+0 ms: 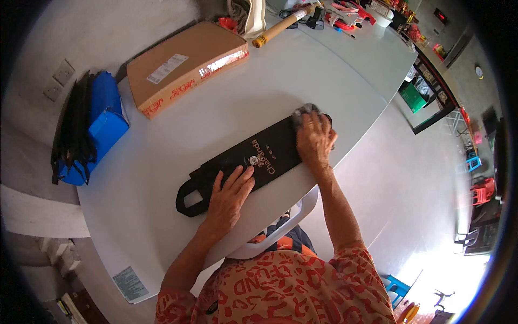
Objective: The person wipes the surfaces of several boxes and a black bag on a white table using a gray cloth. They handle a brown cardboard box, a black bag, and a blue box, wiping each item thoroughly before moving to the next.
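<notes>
White table (pixel 145 216) spread wide, cardboard box (pixel 189 59) sitting toward its wall side! Nearer the person, the black bag (pixel 237 157) lies flat and slantwise on the table. Left hand (pixel 233 191) rests open across it, gripping nothing; right hand (pixel 315 140) clutches a bunched grey cloth (pixel 305 109) at the bag's right end.
</notes>
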The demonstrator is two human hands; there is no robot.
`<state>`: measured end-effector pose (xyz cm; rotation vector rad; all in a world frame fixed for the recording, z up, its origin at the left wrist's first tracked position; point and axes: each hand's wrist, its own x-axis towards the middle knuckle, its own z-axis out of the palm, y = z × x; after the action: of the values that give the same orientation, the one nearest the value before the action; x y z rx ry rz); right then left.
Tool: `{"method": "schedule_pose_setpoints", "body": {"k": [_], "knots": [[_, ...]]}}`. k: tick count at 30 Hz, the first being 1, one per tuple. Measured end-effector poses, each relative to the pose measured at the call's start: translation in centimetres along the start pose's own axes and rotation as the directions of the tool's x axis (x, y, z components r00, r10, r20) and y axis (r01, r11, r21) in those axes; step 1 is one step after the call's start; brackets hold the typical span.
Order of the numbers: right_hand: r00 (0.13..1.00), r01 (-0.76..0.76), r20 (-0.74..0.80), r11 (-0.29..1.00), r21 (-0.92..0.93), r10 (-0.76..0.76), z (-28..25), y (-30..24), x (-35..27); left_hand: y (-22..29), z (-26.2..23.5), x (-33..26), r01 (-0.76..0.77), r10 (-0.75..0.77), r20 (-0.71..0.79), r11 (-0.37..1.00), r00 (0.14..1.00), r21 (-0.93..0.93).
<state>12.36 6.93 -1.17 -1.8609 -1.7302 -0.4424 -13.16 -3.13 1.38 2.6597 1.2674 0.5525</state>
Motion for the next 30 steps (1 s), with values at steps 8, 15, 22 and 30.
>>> {"method": "schedule_pose_setpoints", "body": {"k": [8,15,22,30], "knots": [[0.995,0.079,0.055,0.993,0.091,-0.084,0.1,1.3,-0.7,0.4,-0.1,0.0,0.086,-0.090,-0.052,0.994,0.995,-0.065],[0.745,0.501,0.145,0.690,0.523,-0.651,-4.3,-4.4,-3.5,-0.2,0.6,-0.1,0.054,-0.057,-0.071,0.998,0.996,-0.045],[0.872,0.452,0.104,0.869,0.204,-0.478,-1.5,-0.1,0.3,-0.2,0.0,-0.1,0.052,-0.057,-0.121,0.998,0.991,-0.046],[0.894,0.404,0.140,0.901,0.160,-0.426,-4.9,0.9,-0.3,-2.4,-0.8,0.9,0.324,-0.276,-0.259,0.931,0.926,0.167]]}}
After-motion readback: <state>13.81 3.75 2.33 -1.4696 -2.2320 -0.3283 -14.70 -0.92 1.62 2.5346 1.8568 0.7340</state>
